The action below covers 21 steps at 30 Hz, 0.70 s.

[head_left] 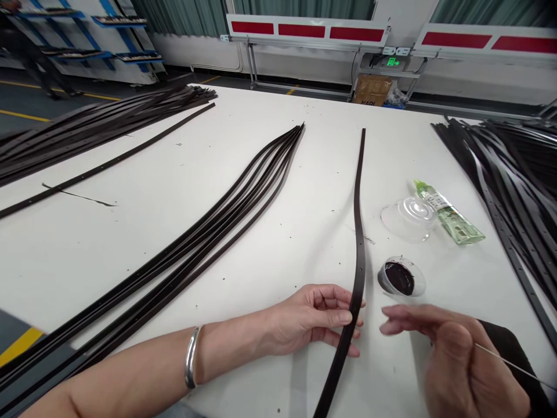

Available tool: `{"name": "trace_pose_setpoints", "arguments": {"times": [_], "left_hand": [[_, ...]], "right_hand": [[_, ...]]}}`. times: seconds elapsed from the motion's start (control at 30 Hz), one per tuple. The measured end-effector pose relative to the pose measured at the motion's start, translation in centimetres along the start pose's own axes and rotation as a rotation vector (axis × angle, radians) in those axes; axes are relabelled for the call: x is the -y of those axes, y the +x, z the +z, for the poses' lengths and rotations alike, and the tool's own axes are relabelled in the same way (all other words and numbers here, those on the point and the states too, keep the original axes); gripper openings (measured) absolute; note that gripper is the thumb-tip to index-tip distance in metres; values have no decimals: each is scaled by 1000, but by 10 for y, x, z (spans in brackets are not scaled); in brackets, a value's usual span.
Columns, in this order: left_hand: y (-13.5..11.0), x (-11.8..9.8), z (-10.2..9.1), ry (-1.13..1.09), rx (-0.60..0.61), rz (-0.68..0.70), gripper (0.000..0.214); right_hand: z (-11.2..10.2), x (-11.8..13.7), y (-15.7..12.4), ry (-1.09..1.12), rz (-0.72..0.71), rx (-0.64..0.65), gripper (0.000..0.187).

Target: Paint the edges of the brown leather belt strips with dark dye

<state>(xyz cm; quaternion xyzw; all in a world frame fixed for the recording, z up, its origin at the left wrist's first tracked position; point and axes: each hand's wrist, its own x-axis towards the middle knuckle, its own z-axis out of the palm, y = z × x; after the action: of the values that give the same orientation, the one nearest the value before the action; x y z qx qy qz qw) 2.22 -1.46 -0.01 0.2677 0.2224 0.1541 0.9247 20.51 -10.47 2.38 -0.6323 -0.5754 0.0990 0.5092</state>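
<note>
A long dark leather strap (359,232) with small punched holes runs from the table's far side down toward me. My left hand (317,318) pinches this strap near its lower part, thumb on top, fingers beneath. A silver bangle circles the left wrist. My right hand (456,360), slightly blurred, hovers just right of the strap and grips a thin pale stick (509,364) that points off to the right. Just beyond the right hand stands a small clear cup of dark paste (399,277).
A fan of several dark straps (209,238) lies left of centre on the white table (270,191). More strap piles lie at the far left (87,125) and right (517,180). A clear lid (409,216) and a green bottle (452,217) rest nearby. A black pad (511,348) lies under my right hand.
</note>
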Motion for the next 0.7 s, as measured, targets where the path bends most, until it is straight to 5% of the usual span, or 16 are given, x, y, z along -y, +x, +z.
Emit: {"name": "trace_pose_setpoints", "arguments": {"times": [0.2,0.43,0.7], "left_hand": [[-2,-1,2,4,13,11,25],[-4,0,3,-4,52,-47,26],[-5,-1,3,6,22,-71,27]], "right_hand": [[16,-2,6,140,222,143,14],[21,-10,25,399,451,42,29],[3,-16,42,196,347,71,34]]}}
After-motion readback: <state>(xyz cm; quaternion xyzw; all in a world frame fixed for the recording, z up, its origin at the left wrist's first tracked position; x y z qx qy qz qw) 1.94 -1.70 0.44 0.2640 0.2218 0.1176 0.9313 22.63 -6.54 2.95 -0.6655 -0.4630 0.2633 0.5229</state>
